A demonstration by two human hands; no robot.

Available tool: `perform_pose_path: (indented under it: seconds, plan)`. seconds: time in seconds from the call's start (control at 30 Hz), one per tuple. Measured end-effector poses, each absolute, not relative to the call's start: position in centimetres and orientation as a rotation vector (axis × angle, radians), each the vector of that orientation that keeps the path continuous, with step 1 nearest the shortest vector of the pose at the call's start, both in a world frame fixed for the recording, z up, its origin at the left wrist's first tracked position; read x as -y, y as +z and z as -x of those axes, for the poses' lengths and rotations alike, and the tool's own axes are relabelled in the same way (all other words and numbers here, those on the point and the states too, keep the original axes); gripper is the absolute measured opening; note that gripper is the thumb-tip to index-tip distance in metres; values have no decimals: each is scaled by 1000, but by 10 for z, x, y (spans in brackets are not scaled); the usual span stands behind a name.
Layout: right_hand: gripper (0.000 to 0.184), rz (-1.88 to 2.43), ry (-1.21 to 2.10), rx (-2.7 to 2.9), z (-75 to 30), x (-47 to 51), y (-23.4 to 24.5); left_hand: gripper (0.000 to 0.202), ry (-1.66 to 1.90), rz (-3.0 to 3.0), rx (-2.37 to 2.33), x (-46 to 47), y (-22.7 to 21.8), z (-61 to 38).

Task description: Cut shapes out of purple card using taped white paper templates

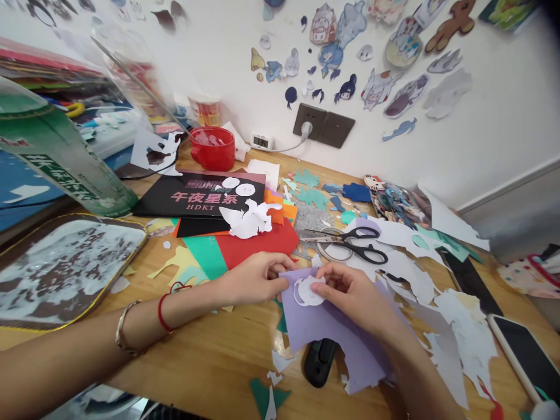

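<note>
Black card [199, 198] lettered "HDKT"; below it, left hand [258, 277] and right hand [350, 291], 2 palms down, pinch a white cutout [307, 291] against purple paper [332, 332].

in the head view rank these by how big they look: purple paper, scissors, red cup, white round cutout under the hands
1. purple paper
2. scissors and red cup: look about alike, and the cup sits farther off, so unranked
3. white round cutout, partly covered by the right hand

Bare forearms, no sleeves — the left hand [258, 277] side wears a thin red string bracelet [163, 312] nearest the hand, then a slim metal bangle [123, 329] farther back; the right hand [354, 291] is unadorned.
</note>
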State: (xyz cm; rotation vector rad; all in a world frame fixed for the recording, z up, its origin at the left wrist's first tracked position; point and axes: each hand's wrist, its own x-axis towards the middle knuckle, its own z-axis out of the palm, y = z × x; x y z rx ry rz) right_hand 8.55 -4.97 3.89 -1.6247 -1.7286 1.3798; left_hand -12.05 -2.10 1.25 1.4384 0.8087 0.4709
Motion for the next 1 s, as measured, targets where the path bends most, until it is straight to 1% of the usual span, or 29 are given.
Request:
perform_pose_path:
  seconds: [0.27,0.37,0.6,0.73,0.87,1.0]
  plan:
    - [22,1646,1388,1797,-85,50,40,24,477,-1418,-845,21,12,120]
    - [20,1629,1366,1812,-84,50,39,29,479,-1451,-841,22,14,120]
    - [18,1621,1305,1855,-84,52,40,33,491,-1559,-837,23,12,122]
    - [19,1634,1298,1862,-84,53,40,29,483,-1585,-823,22,9,123]
    - [20,1684,1239,1889,-84,53,38,31,462,-1583,-802,21,9,123]
    - [23,1746,1106,1968,-83,54,37,34,439,-1570,-788,21,11,123]
